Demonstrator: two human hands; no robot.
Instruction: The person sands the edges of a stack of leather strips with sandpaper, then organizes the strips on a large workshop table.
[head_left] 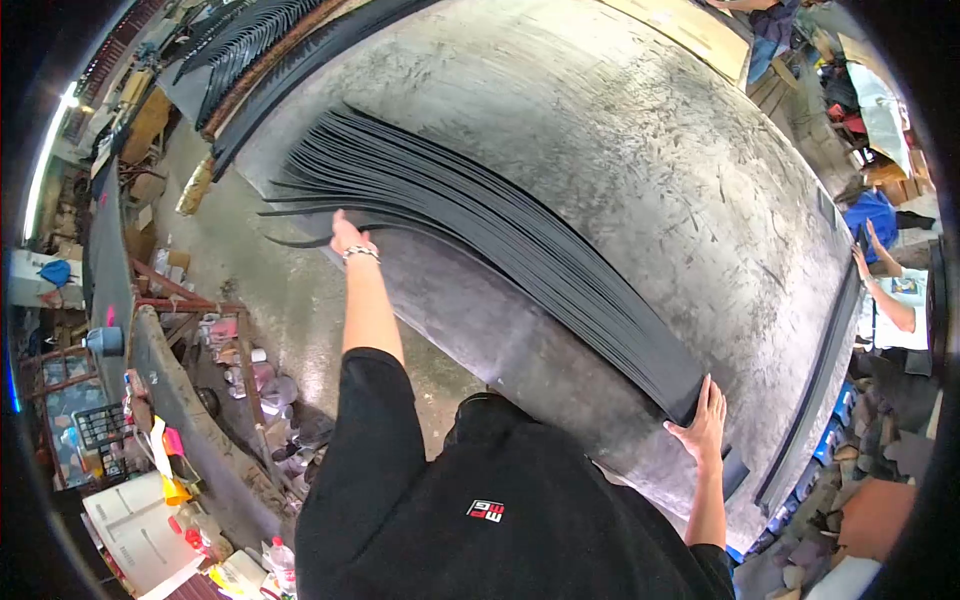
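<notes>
A fan of long, thin black rubber-like strips [520, 245] curves across the large grey table. Their far-left ends are spread apart, while the right ends lie pressed together in a neat block. At the near-left edge of the fan, my left hand [350, 237] is closed around the outermost strip, whose free end sticks out to the left past my fingers. My right hand [703, 418] rests at the gathered right end of the strips, thumb and fingers apart, touching the stack's corner.
The scuffed table [690, 170] has a dark strip [815, 400] along its right edge. More black strips [245, 55] lie at the upper left. A co-worker's hands [880, 270] touch the right edge. Bottles and clutter [265, 385] fill a rack at lower left.
</notes>
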